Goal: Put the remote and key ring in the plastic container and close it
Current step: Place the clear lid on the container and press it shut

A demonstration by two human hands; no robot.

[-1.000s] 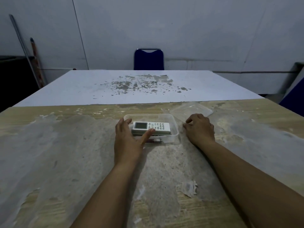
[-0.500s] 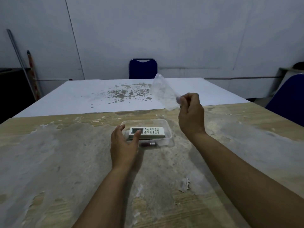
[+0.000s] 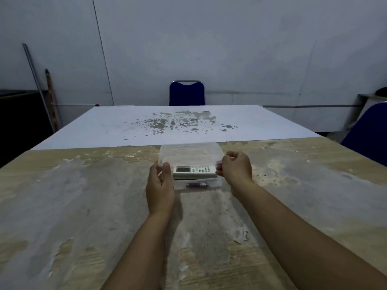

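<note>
Two bare forearms, no sleeves in view, left hand (image 3: 160, 186) and right hand (image 3: 236, 168) — no rings, no watch.

Both hands hold a clear lid (image 3: 189, 151) over the container (image 3: 217, 182) on the worn table (image 3: 83, 206): the left hand (image 3: 160, 186) pinches its left edge, the right hand (image 3: 235, 168) its right edge. The remote (image 3: 193, 171) lies inside, a small dark cylindrical item (image 3: 198, 185) in front of it. A blue chair (image 3: 187, 93) stands beyond.

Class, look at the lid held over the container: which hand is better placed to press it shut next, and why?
Neither clearly; if one, the right hand. Both hands pinch the lid at its near corners above the container, but the left hand sits lower beside the wall, steadying it.
</note>
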